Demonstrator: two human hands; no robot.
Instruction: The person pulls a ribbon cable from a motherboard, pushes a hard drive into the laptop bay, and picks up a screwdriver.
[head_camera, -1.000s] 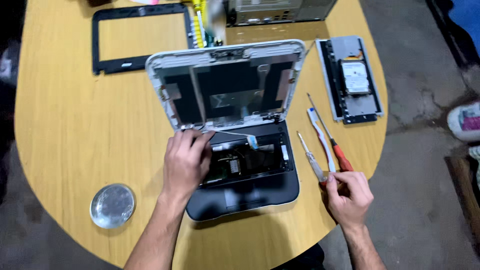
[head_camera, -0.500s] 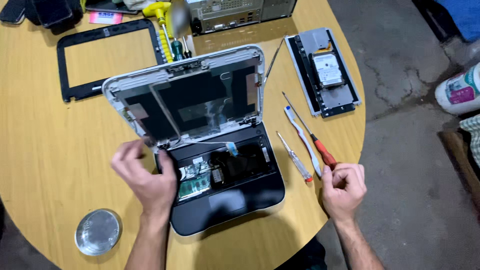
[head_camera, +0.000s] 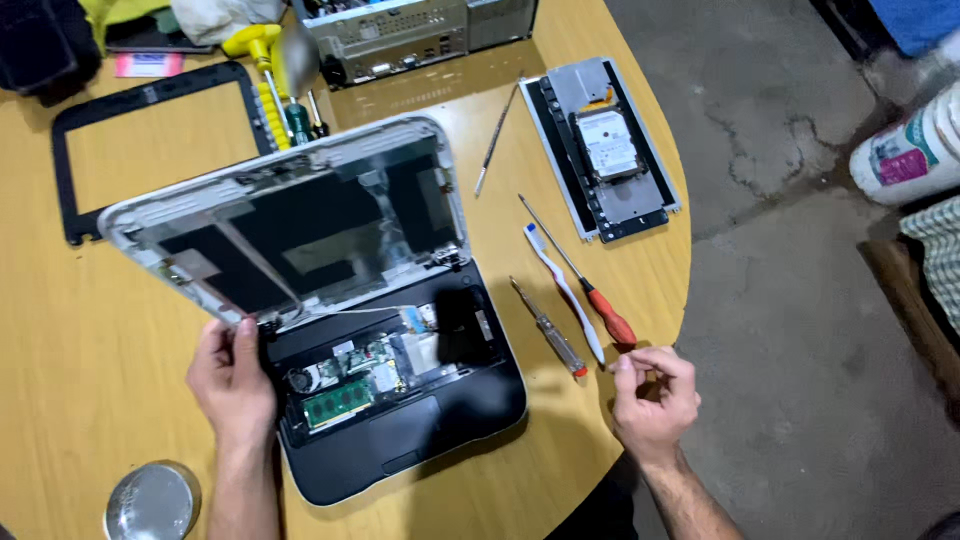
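Observation:
A small dismantled laptop (head_camera: 400, 420) lies open on the round wooden table (head_camera: 90, 330). Its keyboard is gone, so the green memory stick and circuit board are bare. The grey lid shell (head_camera: 300, 220) is without a screen. My left hand (head_camera: 235, 385) grips the base's left edge by the hinge, thumb on top. My right hand (head_camera: 655, 395) hovers at the table's right edge with fingertips pinched together, just below the red-handled screwdriver (head_camera: 600, 305). Whether it pinches a small part I cannot make out.
A white toothbrush (head_camera: 565, 290) and a small screwdriver (head_camera: 548, 330) lie right of the laptop. A hard drive on its tray (head_camera: 610, 145) and a thin tool (head_camera: 495, 140) are behind them. There is also a black bezel (head_camera: 70, 150), a round metal tin (head_camera: 150, 500), yellow tools (head_camera: 265, 70), a metal chassis (head_camera: 400, 30), and a white bucket (head_camera: 910, 150) on the floor.
My left hand has moved from inside the open base to its left edge by the hinge. The laptop has turned slightly. My right hand stays pinched near the table edge.

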